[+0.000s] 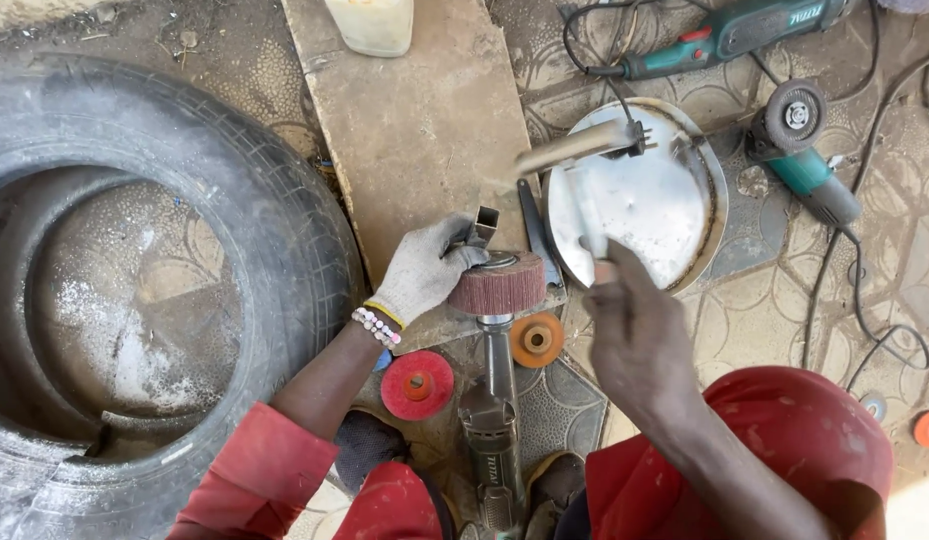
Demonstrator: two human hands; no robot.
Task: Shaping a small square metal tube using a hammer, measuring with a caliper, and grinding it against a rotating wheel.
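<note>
Two grinders point(774, 150) lie at top right on the patterned floor point(764, 310): a teal one with a bare disc facing up, and a longer green tool point(729, 35) above it, black cords looping around both. Big tire point(154, 290) fills the left side, white dust inside its ring. Wooden board point(414, 120) runs down the middle from the top edge, a pale plastic jug point(372, 25) standing on its far end. Round metal plate point(644, 205) sits just right of the board, shiny, rusty at the rim. Red disc point(417, 385) and orange disc point(536, 340) lie on the floor near the knees; another orange disc point(928, 428) at far right. Jug label is too cropped to describe.

Third grinder point(494, 420) stands upright between the knees, its reddish flap wheel point(499, 283) at the board's near edge.

Left hand point(424, 270), in a white knit glove with a bead bracelet at the wrist, is clenched on a short square steel tube point(482, 226), holding it right against the top of the flap wheel. Right hand point(634, 330), bare, is blurred over the plate's near edge; fingers curl around something small and pale, I cannot tell what. Blurred stick-like tool point(579, 148) lies across the plate's top edge. Red sleeves and red trousers frame the bottom.
</note>
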